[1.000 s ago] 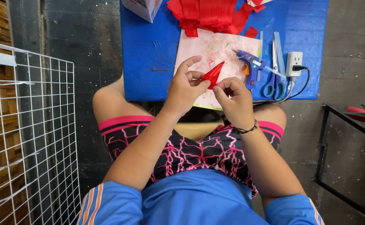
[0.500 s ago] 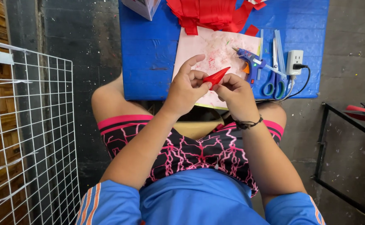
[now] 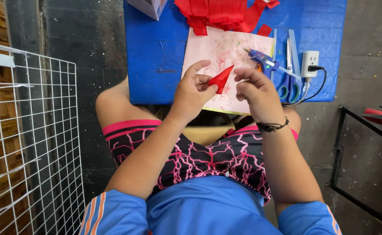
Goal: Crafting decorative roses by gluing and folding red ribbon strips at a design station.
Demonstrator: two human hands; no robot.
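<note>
At the centre of the frame the left hand (image 3: 193,89) pinches a red paper cone (image 3: 220,79) over the pink sheet (image 3: 226,52), likely to catch glue. The right hand (image 3: 254,87) hovers just beside, fingers loosely curled and empty; half a second ago it touched the cone.

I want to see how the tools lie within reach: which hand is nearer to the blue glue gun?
Right. The right hand sits just below-left of the glue gun; the left hand, pinching the red cone, is farther left.

Right hand (image 3: 256,89) off red cone (image 3: 220,79)
</note>
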